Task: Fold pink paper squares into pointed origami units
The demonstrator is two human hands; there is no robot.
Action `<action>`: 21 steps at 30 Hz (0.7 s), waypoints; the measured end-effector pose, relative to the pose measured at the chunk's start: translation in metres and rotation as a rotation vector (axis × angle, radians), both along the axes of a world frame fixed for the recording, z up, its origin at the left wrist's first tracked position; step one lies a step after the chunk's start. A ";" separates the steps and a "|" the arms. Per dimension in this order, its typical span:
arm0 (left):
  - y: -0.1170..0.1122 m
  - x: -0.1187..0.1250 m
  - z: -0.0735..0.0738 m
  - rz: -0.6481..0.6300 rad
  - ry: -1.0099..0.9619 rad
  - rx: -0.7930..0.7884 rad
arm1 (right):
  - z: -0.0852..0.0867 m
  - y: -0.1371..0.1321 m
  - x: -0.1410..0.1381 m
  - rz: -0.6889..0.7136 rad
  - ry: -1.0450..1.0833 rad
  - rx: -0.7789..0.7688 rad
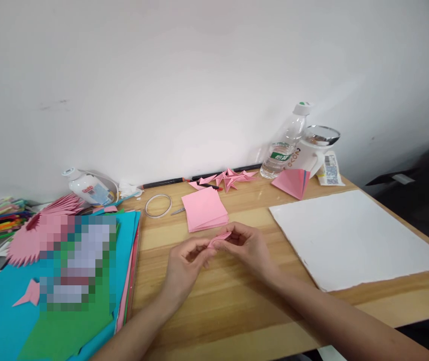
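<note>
Between my two hands is a small folded piece of pink paper, held above the wooden table. My left hand pinches its left end with thumb and fingers. At its right end, my right hand grips it the same way. Part of the folded paper is hidden by the fingers. Just beyond my hands lies a stack of square pink paper sheets. Behind that stack, several pointed pink folded pieces are heaped near the wall.
A white board lies on the right. Behind it stand a water bottle, a white mug and a folded pink sheet. A tape roll lies left of the stack. Coloured paper covers the left side, near a tilted white bottle.
</note>
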State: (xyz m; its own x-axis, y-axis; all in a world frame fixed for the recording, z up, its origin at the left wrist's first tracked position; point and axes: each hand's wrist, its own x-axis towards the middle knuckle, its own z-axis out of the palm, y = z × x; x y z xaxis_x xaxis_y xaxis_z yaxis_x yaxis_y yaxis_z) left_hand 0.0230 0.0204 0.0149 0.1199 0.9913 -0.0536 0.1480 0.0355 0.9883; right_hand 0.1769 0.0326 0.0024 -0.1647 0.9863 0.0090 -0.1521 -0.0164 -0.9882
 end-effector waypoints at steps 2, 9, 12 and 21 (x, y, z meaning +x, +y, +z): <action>0.001 -0.001 0.000 0.035 -0.014 -0.032 | -0.001 -0.001 0.000 0.017 -0.008 0.007; 0.004 -0.004 0.003 -0.003 -0.010 -0.099 | 0.001 -0.001 -0.001 -0.063 -0.027 -0.003; 0.005 -0.006 0.004 -0.035 -0.023 -0.115 | 0.001 0.001 0.001 0.002 0.000 -0.004; 0.008 -0.008 -0.002 0.068 0.022 0.008 | 0.012 0.010 0.010 -0.100 0.030 -0.087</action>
